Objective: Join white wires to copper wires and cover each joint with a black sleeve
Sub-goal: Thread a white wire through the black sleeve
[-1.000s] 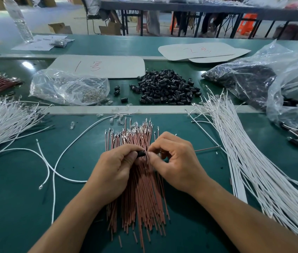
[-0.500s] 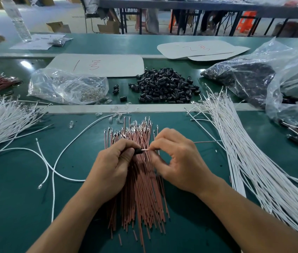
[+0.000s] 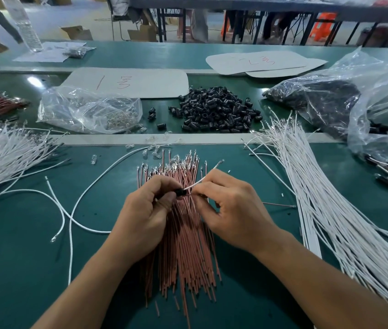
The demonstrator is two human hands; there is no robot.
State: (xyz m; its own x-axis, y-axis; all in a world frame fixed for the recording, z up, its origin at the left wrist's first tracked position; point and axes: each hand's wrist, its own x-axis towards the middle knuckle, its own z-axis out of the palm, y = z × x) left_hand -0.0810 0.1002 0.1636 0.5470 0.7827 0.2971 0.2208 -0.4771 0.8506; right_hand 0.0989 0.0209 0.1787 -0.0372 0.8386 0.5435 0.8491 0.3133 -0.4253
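Both hands work above a bundle of copper wires (image 3: 183, 252) lying on the green table. My left hand (image 3: 145, 214) pinches a small black sleeve (image 3: 181, 192) between thumb and forefinger. My right hand (image 3: 231, 210) pinches a short white wire (image 3: 202, 181) that enters the sleeve and points up and right, its metal tip free. A fan of white wires (image 3: 330, 210) lies to the right. A heap of black sleeves (image 3: 214, 110) sits beyond the grey strip.
More white wires (image 3: 5, 155) lie at the left, with two loose ones curling across the mat (image 3: 69, 210). A clear bag of metal terminals (image 3: 88, 110) and big plastic bags (image 3: 354, 96) sit behind. Card sheets (image 3: 128, 81) and a water bottle (image 3: 25, 27) stand farther back.
The hands have risen slightly over the copper bundle. A length of white wire now sticks out of the sleeve toward the upper right, where before only a short stub showed between the fingertips.
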